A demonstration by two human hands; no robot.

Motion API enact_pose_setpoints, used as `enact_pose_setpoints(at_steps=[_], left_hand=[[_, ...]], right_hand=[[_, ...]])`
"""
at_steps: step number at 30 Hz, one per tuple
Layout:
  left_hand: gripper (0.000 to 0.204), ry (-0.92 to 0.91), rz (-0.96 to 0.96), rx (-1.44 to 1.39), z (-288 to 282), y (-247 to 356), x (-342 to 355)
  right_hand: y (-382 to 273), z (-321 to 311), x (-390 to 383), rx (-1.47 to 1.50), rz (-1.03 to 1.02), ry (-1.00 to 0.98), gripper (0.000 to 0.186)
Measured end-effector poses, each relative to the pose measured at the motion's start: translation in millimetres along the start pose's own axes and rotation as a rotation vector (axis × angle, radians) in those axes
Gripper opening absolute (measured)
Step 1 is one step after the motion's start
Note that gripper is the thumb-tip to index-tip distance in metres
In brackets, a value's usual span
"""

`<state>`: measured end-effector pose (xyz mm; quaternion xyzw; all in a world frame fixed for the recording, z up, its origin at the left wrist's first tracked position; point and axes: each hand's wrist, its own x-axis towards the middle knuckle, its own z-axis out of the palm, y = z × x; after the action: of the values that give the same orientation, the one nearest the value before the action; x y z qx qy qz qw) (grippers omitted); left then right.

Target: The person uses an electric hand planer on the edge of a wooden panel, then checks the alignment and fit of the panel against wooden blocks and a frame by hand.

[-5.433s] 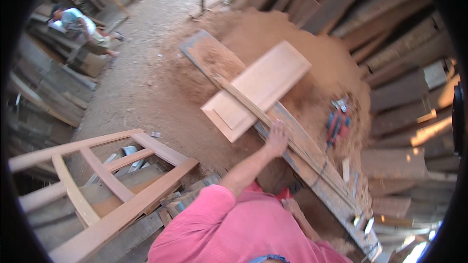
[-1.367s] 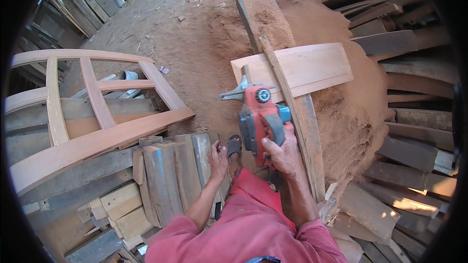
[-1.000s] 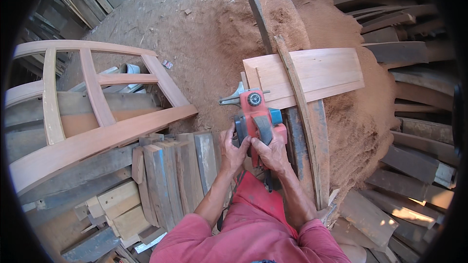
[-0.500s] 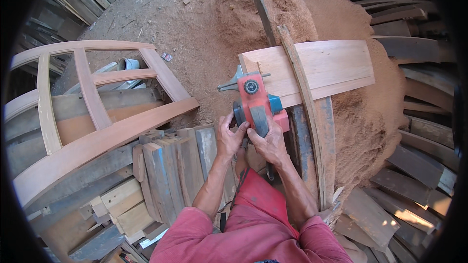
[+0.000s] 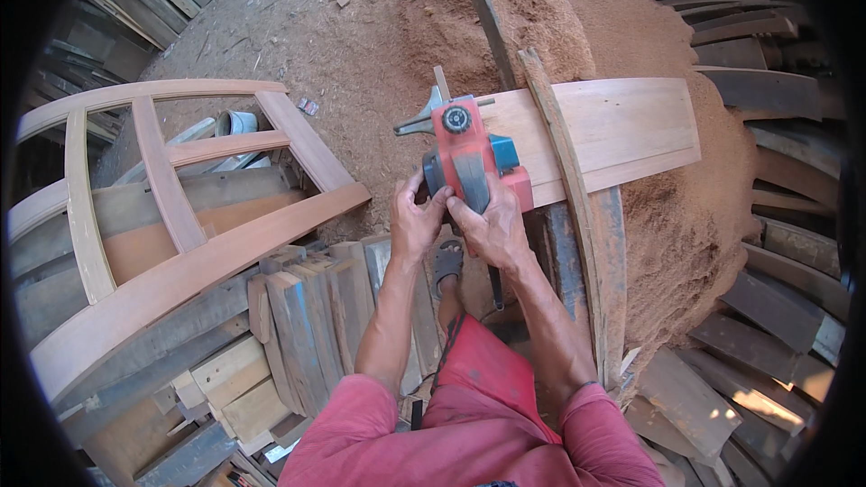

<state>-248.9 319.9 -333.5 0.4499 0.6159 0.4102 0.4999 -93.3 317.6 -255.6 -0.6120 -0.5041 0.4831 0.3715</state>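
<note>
A red electric hand planer point(image 5: 457, 151) with a black dial, a teal side part and a grey metal side fence is between my hands. It is over the left end of a pale wooden panel point(image 5: 622, 131) and hides that end. My left hand point(image 5: 417, 221) is closed against the planer's left rear side, thumb inward. My right hand point(image 5: 496, 227) wraps the rear handle, its thumb near the left one. Beyond the planer a narrow strip of wood point(image 5: 441, 83) sticks out. The planer's underside is hidden.
A long batten point(image 5: 570, 171) crosses over the panel, which rests on a dusty beam point(image 5: 612, 261). Sawdust point(image 5: 667, 243) is heaped around. A curved wooden frame point(image 5: 180, 261) stands at left, above stacked offcuts point(image 5: 307, 316). Boards point(image 5: 776, 298) pile up at right. My sandalled foot point(image 5: 448, 261) is below my hands.
Both hands and the planer have moved away from me and slightly left along the panel's end. The narrow strip now shows beyond the planer, and my sandalled foot is in clearer view.
</note>
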Motion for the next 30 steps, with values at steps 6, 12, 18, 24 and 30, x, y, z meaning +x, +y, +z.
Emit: enact_pose_setpoints(at_steps=[6, 12, 18, 24, 30], left_hand=[[0.039, -0.049, 0.025, -0.067, -1, 28, 47], [0.041, -0.008, -0.018, -0.044, -14, 50, 58], [0.037, 0.121, -0.01, -0.034, -62, -13, -69], [0.033, 0.015, -0.361, 0.027, -99, -50, -143], [0.032, 0.083, -0.356, -0.115, -107, -38, -132]], right_hand=[[-8, 5, 48, -0.065, -0.141, 0.056, 0.037], [-25, 12, 59, 0.065, -0.089, -0.055, 0.042], [-12, 21, -53, 0.115, -0.096, -0.209, 0.044], [18, 34, -119, 0.132, 0.232, -0.355, 0.049], [35, 30, -152, 0.058, 0.242, -0.338, 0.052]])
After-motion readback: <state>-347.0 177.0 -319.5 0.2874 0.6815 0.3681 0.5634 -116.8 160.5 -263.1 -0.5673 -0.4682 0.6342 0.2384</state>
